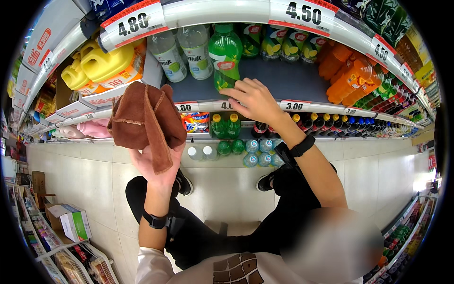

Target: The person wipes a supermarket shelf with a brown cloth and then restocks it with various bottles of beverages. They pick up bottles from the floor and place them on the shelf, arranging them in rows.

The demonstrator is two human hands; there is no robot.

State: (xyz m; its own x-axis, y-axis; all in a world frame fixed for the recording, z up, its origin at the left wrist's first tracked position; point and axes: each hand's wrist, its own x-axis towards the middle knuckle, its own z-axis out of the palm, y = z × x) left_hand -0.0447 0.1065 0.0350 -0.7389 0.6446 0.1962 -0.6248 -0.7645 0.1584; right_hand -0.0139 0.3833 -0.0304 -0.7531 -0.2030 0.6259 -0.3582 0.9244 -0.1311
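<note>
My left hand (161, 161) holds up a crumpled brown cloth (147, 117), one strip of it hanging over the palm. At the shelf's front edge my right hand (253, 99) has its fingers spread by the base of a green soft drink bottle (224, 53). A fingertip is at or very near the bottle's bottom; contact is hard to tell. The bottle stands upright on the dark shelf board (283, 80). Left of it are two clear drink bottles (195, 53) with pale labels. More green bottles with lemon pictures (292, 44) stand behind to the right.
Yellow jugs (106, 64) sit in cartons at left, orange soda bottles (351, 78) at right. A price rail (216, 16) crosses above. On the tiled floor (220, 184), several capped bottles (260, 152) stand before the lower shelf. An open carton (72, 222) is behind at left.
</note>
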